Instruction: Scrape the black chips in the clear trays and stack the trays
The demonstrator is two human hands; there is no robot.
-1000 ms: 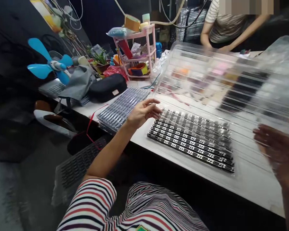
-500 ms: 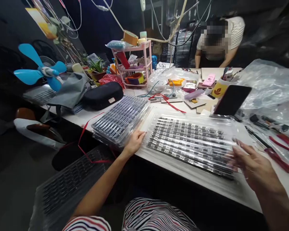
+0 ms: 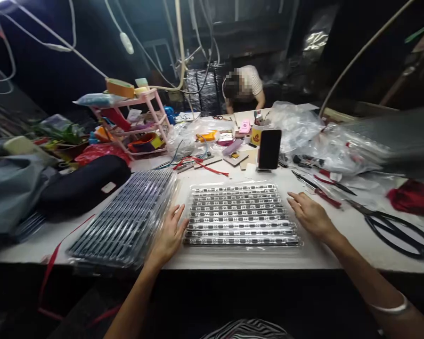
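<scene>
In front of me a clear plastic tray [image 3: 240, 249] lies flat on the table, holding several rows of black-and-silver patterned strips [image 3: 238, 220]. At its left edge is my left hand [image 3: 170, 234], open, with the fingers apart and the thumb close to the rim; whether it touches the rim I cannot tell. My right hand [image 3: 311, 213] rests just beyond the tray's right edge, fingers stretched out and nothing in them. Left of my left hand sits a stack of similar trays [image 3: 127, 221] filled with dark strips.
Large scissors [image 3: 395, 226] and red-handled pliers [image 3: 320, 190] lie at the right. A phone [image 3: 269, 149] stands behind the tray, near a yellow-and-white mug [image 3: 256, 136]. A black case [image 3: 88, 183] and a pink rack [image 3: 155, 113] are leftward. Someone in a white top [image 3: 250, 82] bends over the far side.
My view has turned to the right. The strip-filled tray, tilted and held at both ends before, now lies square and flat on the table. My right hand has let go of it.
</scene>
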